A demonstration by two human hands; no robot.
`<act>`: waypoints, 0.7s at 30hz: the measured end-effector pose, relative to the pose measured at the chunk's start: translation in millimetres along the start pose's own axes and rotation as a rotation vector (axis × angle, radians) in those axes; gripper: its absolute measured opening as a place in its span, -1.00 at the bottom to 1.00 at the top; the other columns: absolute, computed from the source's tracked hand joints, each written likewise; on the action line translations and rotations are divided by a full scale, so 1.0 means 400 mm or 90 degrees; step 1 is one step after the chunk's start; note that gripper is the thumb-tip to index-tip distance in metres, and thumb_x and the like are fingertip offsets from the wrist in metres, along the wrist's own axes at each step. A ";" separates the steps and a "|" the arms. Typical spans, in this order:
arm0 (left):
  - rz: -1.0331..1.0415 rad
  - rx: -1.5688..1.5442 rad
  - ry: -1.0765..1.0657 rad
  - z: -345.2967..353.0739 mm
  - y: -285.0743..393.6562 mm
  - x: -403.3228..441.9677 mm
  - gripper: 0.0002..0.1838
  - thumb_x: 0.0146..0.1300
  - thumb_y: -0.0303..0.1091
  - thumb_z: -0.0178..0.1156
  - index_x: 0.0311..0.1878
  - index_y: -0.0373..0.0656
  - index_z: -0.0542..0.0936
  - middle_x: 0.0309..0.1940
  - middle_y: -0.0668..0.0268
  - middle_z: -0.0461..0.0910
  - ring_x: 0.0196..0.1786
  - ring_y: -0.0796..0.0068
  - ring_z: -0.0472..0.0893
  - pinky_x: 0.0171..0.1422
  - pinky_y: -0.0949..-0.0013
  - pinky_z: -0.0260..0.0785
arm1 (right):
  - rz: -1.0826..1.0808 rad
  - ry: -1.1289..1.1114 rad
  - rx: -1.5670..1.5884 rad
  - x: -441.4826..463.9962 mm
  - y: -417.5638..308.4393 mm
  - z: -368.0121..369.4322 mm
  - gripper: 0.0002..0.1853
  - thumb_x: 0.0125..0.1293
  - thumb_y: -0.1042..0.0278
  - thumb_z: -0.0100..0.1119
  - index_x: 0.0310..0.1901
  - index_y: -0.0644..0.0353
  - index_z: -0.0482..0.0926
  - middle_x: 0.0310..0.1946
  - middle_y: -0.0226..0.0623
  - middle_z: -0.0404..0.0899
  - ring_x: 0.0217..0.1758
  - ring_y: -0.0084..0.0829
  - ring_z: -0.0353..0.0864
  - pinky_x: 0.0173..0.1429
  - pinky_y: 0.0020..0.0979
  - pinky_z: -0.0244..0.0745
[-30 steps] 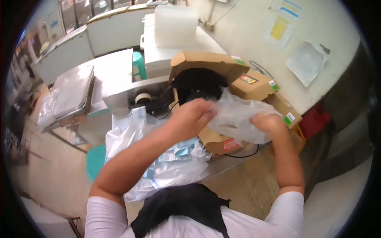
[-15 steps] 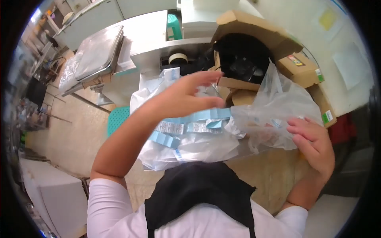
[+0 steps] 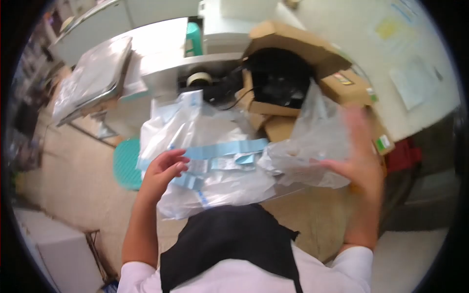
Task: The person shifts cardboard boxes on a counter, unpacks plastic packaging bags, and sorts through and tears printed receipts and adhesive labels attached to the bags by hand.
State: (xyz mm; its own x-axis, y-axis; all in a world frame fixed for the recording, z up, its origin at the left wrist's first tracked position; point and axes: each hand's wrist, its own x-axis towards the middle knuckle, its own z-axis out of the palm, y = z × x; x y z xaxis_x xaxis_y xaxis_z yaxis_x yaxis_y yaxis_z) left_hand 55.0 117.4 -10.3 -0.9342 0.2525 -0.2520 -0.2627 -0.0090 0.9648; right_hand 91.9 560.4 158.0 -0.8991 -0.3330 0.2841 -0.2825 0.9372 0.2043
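My left hand [image 3: 167, 171] hovers at the left side of the white plastic bags [image 3: 171, 127]. Its fingers are loosely curled, apart from the thumb, with nothing seen between them. Light blue strips of folded paper [image 3: 227, 149], some with printed labels, lie across the bags near that hand. On the other side, my right hand [image 3: 359, 154] is smeared by motion, its fingers stretched and the thumb spread. It is in front of the clear plastic bag [image 3: 308, 154]; whether it touches the bag I cannot tell.
Behind the bags stands an open cardboard box [image 3: 288, 31] with a black item [image 3: 281, 73] inside. A tape roll [image 3: 199, 79] sits to its left, and smaller boxes [image 3: 344, 88] to its right. A green stool [image 3: 128, 163] and a metal tray [image 3: 97, 73] are at left.
My left hand has moved back and left from above the strips to the bags' left side. My right hand has risen and now points upward. The whole view has shifted slightly.
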 end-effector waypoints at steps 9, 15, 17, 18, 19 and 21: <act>0.078 0.029 -0.049 0.032 -0.005 0.000 -0.50 0.32 -0.40 0.36 0.30 -0.29 0.51 0.05 0.16 0.64 0.09 0.41 0.62 0.27 0.31 0.46 | 0.311 -0.205 0.166 0.000 0.095 0.136 -0.64 0.06 0.25 0.42 -0.12 0.24 0.68 -0.15 0.05 0.70 -0.06 0.10 0.69 0.06 -0.04 0.56; 0.074 0.052 -0.040 0.038 0.006 -0.004 -0.50 0.31 -0.41 0.37 0.30 -0.28 0.52 0.05 0.17 0.64 0.09 0.41 0.62 0.27 0.31 0.47 | 0.648 0.237 0.332 -0.016 0.309 -0.032 -0.71 0.24 0.44 0.22 -0.05 0.43 0.61 -0.13 -0.03 0.69 -0.08 -0.27 0.65 0.06 -0.29 0.53; 0.079 0.074 -0.032 0.036 0.005 -0.002 -0.49 0.31 -0.41 0.37 0.30 -0.27 0.52 0.05 0.18 0.64 0.09 0.41 0.62 0.26 0.32 0.48 | 0.606 0.391 0.460 -0.053 0.378 -0.049 -0.70 0.30 0.47 0.18 0.01 0.45 0.59 -0.09 -0.14 0.69 -0.05 -0.35 0.63 0.09 -0.35 0.51; 0.085 0.088 -0.028 0.032 0.000 -0.001 -0.49 0.31 -0.41 0.37 0.30 -0.27 0.52 0.05 0.18 0.64 0.08 0.42 0.62 0.25 0.33 0.48 | 0.569 0.419 0.495 -0.080 0.424 -0.042 -0.69 0.31 0.47 0.17 0.04 0.45 0.58 -0.08 -0.18 0.69 -0.04 -0.36 0.63 0.10 -0.36 0.50; 0.090 0.103 -0.022 0.030 -0.003 0.000 -0.49 0.31 -0.41 0.37 0.30 -0.27 0.52 0.05 0.18 0.64 0.08 0.42 0.62 0.25 0.33 0.48 | 0.531 0.445 0.531 -0.087 0.438 -0.038 -0.67 0.32 0.48 0.16 0.08 0.44 0.58 -0.07 -0.22 0.69 -0.03 -0.36 0.63 0.12 -0.38 0.50; 0.089 0.117 -0.013 0.028 -0.005 -0.001 -0.48 0.30 -0.38 0.38 0.30 -0.26 0.52 0.06 0.19 0.64 0.08 0.42 0.62 0.23 0.33 0.48 | 0.607 0.395 0.497 -0.097 0.436 -0.023 -0.62 0.33 0.47 0.16 0.13 0.47 0.55 -0.02 -0.14 0.69 0.03 -0.30 0.64 0.18 -0.36 0.49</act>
State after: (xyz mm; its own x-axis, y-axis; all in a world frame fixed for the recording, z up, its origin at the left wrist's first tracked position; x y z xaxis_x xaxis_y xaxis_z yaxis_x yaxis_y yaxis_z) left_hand 58.7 128.1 -11.3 -0.9530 0.2805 -0.1146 -0.0805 0.1305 0.9882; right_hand 80.4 735.9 191.2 -0.6125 0.6662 0.4254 0.0546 0.5725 -0.8181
